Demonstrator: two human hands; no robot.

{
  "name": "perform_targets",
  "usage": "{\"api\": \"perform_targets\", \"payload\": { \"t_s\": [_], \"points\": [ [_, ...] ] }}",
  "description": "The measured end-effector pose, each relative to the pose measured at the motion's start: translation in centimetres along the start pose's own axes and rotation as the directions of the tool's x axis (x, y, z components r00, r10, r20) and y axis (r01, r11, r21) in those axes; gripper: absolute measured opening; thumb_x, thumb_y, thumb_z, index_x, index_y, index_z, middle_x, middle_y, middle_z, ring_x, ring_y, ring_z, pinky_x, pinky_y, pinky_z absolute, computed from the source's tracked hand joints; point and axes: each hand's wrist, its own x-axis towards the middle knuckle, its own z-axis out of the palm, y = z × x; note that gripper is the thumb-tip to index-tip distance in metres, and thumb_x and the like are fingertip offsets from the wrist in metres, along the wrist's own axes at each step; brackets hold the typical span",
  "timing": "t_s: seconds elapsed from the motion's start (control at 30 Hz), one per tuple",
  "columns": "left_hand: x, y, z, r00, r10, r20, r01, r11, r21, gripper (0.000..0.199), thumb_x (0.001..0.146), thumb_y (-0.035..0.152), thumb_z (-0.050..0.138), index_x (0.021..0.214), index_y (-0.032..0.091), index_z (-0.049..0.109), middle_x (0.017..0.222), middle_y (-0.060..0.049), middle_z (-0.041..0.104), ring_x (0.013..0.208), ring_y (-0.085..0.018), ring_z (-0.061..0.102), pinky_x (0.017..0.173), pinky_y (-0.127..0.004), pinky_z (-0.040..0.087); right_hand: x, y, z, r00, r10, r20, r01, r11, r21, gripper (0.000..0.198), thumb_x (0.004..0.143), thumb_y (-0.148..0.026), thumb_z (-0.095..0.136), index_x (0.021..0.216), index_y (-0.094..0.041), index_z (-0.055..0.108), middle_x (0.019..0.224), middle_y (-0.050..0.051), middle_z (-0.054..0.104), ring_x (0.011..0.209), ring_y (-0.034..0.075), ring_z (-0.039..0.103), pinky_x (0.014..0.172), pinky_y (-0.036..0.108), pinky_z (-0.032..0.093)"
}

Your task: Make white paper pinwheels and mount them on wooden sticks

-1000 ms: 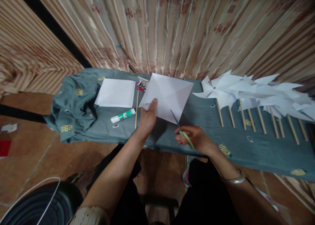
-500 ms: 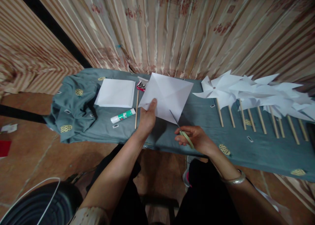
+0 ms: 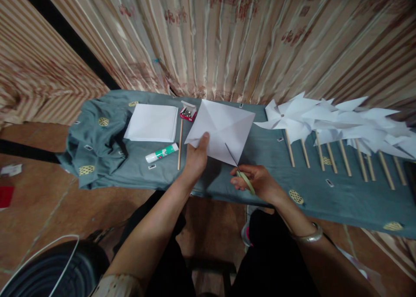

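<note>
A square sheet of white paper with diagonal creases is held above the cloth by my left hand, thumb on top and fingers hidden beneath. My right hand is closed round the pale green handles of a pair of scissors. One dark blade lies over the paper near its lower right corner; the other blade is hidden. Left of the sheet are a thin wooden stick, a red box of small metal pins, and a green and white glue stick.
A stack of white paper lies on the grey-green cloth to the left. Several white paper pinwheels on wooden sticks overlap along the right side. A pleated curtain hangs behind, and a dark round stool stands at lower left.
The paper and my left hand have shifted slightly right and down, so more of the red box shows. My right hand with the scissors has hardly moved.
</note>
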Motion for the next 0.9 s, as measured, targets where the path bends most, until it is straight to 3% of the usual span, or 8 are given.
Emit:
{"api": "perform_targets", "payload": {
  "t_s": [0.17,0.23,0.3,0.4,0.9],
  "points": [
    [0.05,0.06,-0.05,1.000,0.001,-0.021,-0.001,1.000,0.002,0.021,0.086,0.034,0.064,0.099,0.019,0.071,0.103,-0.008,0.075,0.108,-0.022,0.068,0.095,-0.031,0.052,0.02,-0.03,0.15,1.000,0.008,-0.009,-0.008,1.000,0.012,0.054,0.034,-0.050,0.093,0.068,-0.017,0.068,0.049,-0.004,0.063,0.044,0.008,0.052,0.045,0.022,0.040],
    [0.14,-0.01,-0.04,0.999,-0.033,-0.008,0.033,0.999,0.008,0.020,0.086,0.037,0.065,0.090,0.018,0.069,0.082,-0.005,0.073,0.083,-0.020,0.071,0.077,-0.029,0.057,-0.01,-0.08,0.19,1.000,0.015,-0.010,-0.015,1.000,0.013,0.054,0.033,-0.050,0.094,0.068,-0.017,0.068,0.049,-0.004,0.062,0.045,0.008,0.053,0.046,0.022,0.040],
    [0.16,0.03,0.00,0.997,-0.079,0.022,0.078,0.997,0.015,0.024,0.085,0.042,0.065,0.081,0.018,0.066,0.063,-0.001,0.064,0.055,-0.015,0.062,0.055,-0.026,0.054,-0.02,-0.09,0.19,1.000,0.008,-0.008,-0.008,1.000,0.010,0.054,0.034,-0.050,0.094,0.068,-0.017,0.068,0.049,-0.004,0.062,0.045,0.008,0.052,0.046,0.021,0.041],
    [-0.06,0.36,0.08,0.996,-0.077,0.053,0.077,0.997,0.000,0.027,0.083,0.044,0.067,0.078,0.018,0.062,0.056,0.003,0.057,0.041,-0.011,0.051,0.039,-0.023,0.043,0.01,0.01,0.12,1.000,-0.005,-0.007,0.005,1.000,0.012,0.053,0.035,-0.049,0.094,0.070,-0.018,0.069,0.051,-0.003,0.063,0.046,0.009,0.054,0.046,0.022,0.042],
    [-0.59,0.81,0.12,0.995,-0.084,0.057,0.082,0.996,0.032,0.032,0.081,0.049,0.069,0.079,0.018,0.062,0.056,0.001,0.058,0.050,-0.013,0.056,0.046,-0.023,0.044,0.07,0.08,0.04,1.000,0.019,-0.010,-0.018,0.999,0.036,0.053,0.033,-0.047,0.095,0.068,-0.017,0.070,0.050,-0.003,0.063,0.045,0.009,0.054,0.045,0.021,0.041]
  ]
}}
